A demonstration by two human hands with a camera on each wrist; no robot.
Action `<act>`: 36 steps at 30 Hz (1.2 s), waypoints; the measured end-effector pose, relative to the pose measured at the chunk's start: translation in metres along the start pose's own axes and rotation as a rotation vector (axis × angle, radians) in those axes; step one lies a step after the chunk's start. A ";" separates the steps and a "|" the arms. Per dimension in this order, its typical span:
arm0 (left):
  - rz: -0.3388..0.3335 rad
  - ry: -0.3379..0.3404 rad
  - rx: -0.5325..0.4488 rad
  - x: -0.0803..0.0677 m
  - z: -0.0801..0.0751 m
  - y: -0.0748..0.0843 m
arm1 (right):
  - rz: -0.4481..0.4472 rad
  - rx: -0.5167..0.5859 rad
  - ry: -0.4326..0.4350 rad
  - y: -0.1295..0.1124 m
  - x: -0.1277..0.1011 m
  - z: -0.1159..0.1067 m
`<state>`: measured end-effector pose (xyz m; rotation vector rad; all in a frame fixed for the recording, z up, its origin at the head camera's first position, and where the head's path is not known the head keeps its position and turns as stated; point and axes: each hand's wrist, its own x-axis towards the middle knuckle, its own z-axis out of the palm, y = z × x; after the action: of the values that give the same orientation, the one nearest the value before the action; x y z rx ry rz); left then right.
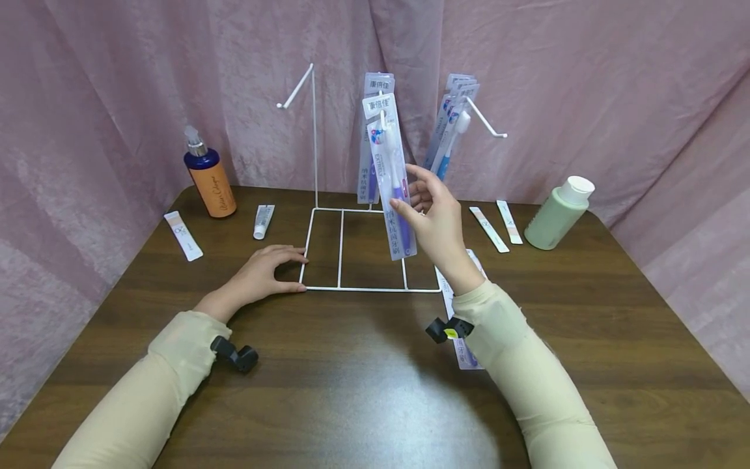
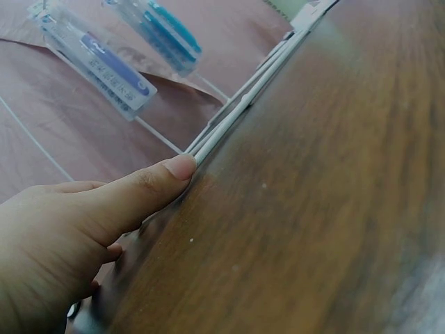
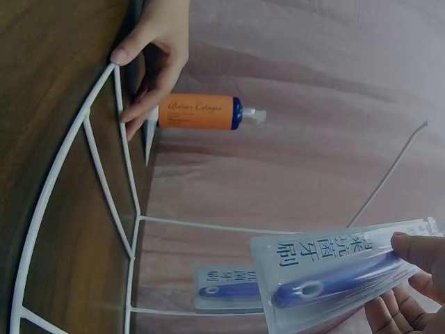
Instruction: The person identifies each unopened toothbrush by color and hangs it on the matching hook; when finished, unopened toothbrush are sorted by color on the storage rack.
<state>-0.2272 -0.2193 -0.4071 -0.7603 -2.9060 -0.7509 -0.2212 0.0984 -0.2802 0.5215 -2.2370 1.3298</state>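
In the head view, the left arm is stretched forward and the left hand (image 1: 266, 272) is laid low, its thumb and fingers spread against the near left corner and side bar of a white wire rack (image 1: 375, 289); the right hand (image 1: 438, 218) is raised above the rack's base, and a flat, clear-fronted toothbrush pack (image 1: 401, 215) with a purple handle is pinched between its thumb and fingers, near the middle of the rack; whether the pack is hung there cannot be told. Beyond the right hand, blue-handled packs (image 1: 445, 130) are hung on an angled prong; beneath the right wrist, another pack (image 1: 465, 355) is laid on the table (image 1: 328, 391), which is brown, wood-grained and glossy; beyond the left hand, a small tube (image 1: 263, 221) and an orange-labelled pump bottle (image 1: 213, 189) are set; a pale green bottle (image 1: 553, 221) is stood to the right of the right hand; the room is closed off by a pink, softly creased curtain (image 1: 263, 65).

In the left wrist view, the left thumb is held straight, its tip pressed to the rack's corner.

In the right wrist view, the pack's smooth, shiny plastic is gripped at one end by the right hand.
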 end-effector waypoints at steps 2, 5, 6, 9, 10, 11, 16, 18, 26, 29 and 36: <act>-0.001 -0.001 -0.002 0.000 0.000 0.000 | 0.015 0.007 0.001 0.002 0.004 0.003; 0.000 -0.001 -0.005 0.000 0.000 -0.001 | 0.032 0.014 0.004 0.006 0.011 0.009; 0.000 0.001 -0.005 0.000 0.000 -0.001 | 0.036 0.012 0.007 0.007 0.013 0.011; 0.002 0.001 0.002 0.002 -0.002 0.000 | 0.049 0.009 0.022 0.011 0.020 0.016; 0.003 0.001 0.004 0.002 -0.002 0.000 | 0.054 0.006 0.027 0.012 0.023 0.018; 0.003 0.001 0.005 0.003 -0.002 0.000 | 0.060 0.005 0.031 0.013 0.025 0.020; 0.005 0.003 0.005 0.002 -0.002 -0.001 | 0.094 -0.008 0.026 0.017 0.036 0.031; 0.005 0.005 0.008 0.002 -0.001 -0.001 | 0.104 -0.024 0.020 0.019 0.039 0.036; -0.001 0.007 0.009 0.000 0.001 -0.001 | 0.094 -0.056 0.038 0.027 0.049 0.046; 0.004 0.015 0.008 0.001 0.001 -0.001 | 0.105 -0.060 0.032 0.030 0.053 0.047; 0.009 0.021 0.010 0.000 0.002 -0.002 | 0.122 -0.038 -0.015 0.033 0.056 0.047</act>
<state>-0.2281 -0.2200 -0.4096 -0.7594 -2.8831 -0.7391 -0.2942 0.0677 -0.2902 0.3876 -2.3346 1.3437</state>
